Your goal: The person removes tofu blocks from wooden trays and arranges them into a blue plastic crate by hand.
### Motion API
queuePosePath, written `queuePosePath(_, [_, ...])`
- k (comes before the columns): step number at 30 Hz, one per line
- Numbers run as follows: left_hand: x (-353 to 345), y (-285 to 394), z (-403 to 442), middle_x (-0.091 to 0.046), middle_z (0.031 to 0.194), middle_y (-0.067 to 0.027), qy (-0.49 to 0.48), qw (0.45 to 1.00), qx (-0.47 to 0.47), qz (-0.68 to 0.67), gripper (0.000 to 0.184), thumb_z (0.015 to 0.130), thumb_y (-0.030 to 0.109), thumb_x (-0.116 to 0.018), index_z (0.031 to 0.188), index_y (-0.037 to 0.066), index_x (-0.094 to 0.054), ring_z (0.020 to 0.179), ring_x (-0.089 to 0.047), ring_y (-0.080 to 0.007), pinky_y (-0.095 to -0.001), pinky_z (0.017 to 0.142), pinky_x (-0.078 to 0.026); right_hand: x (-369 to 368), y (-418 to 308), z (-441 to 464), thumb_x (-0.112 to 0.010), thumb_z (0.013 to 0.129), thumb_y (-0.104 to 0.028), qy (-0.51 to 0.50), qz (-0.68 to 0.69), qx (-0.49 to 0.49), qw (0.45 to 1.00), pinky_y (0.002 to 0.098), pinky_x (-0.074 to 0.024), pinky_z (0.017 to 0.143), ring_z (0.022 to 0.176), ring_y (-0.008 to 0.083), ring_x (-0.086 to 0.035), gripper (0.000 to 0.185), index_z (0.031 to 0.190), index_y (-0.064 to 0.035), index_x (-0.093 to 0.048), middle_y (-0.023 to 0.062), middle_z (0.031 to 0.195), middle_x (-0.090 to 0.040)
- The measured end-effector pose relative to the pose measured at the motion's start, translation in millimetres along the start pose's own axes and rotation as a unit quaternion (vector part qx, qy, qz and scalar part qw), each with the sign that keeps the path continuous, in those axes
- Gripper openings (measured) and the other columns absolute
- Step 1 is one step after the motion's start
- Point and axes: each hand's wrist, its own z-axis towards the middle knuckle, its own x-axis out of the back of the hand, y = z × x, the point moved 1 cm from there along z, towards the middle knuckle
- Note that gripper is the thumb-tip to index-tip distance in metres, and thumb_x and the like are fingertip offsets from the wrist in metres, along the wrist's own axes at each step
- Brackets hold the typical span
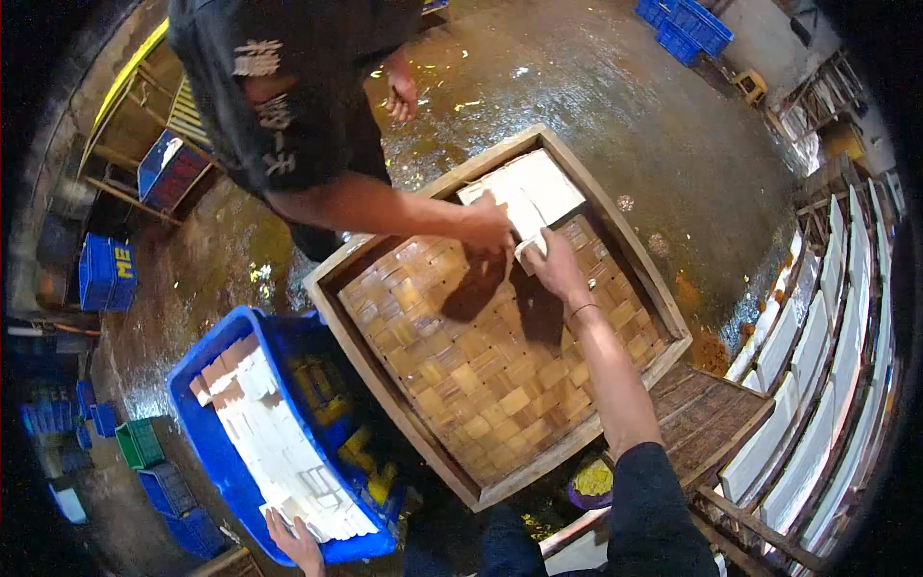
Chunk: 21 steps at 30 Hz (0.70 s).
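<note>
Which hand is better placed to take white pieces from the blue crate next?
Probably the left hand: it is at the white pieces in the blue crate, while the right hand pinches a white strip over the wooden tray.

Right hand (556, 266) reaches forward, left hand (296, 542) lies nearer.

The floor (673, 144) is brown and wet, and the light makes bright reflections on it. Small pale scraps (261, 274) lie scattered there. On the right side, white boards (810, 341) stand in several rows. At the upper left there is a slatted rack (188, 108). Blue crates (687, 34) are far at the upper right; a green crate (139, 444) is at the left.
</note>
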Motion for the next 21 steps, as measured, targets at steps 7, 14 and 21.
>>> queuePosePath(7, [6.0,14.2,6.2,-0.044,0.139,-0.0234,-0.012,0.997,0.056,-0.048,0.049,0.086,0.009,-0.059,0.131,-0.008,-0.048,0.13,-0.039,-0.0379,-0.0441,0.109,-0.03,52.6,-60.2,-29.0,-0.073,0.081,-0.023,-0.063,0.095,-0.187,0.976,0.03,-0.0531,0.075,0.089,0.0159,-0.065,0.047,0.121,0.0001,-0.061,0.0106,0.099,-0.069])
queuePosePath(14, [20.3,13.8,10.0,-0.046,0.137,-0.0194,0.01,0.992,0.044,-0.116,0.044,0.085,0.01,-0.06,0.127,-0.001,-0.053,0.129,-0.039,-0.0365,-0.0456,0.108,-0.03,30.0,-281.8,-186.0,-0.076,0.072,-0.027,-0.298,0.596,-0.119,0.736,0.0397,-0.0565,0.085,0.101,0.0248,-0.063,0.047,0.11,-0.0076,-0.056,0.0125,0.111,-0.062])
queuePosePath(21, [21.2,-35.0,54.0,-0.055,0.124,-0.0176,0.0,0.985,-0.086,-0.147,0.034,0.08,0.012,-0.064,0.112,0.002,-0.061,0.116,-0.049,-0.0364,-0.046,0.102,-0.035,-115.8,-435.1,-314.4,-0.072,0.08,-0.021,-0.489,0.295,-0.085,0.816,0.0231,-0.0474,0.074,0.087,0.0084,-0.058,0.032,0.104,-0.001,-0.066,0.0047,0.094,-0.066])
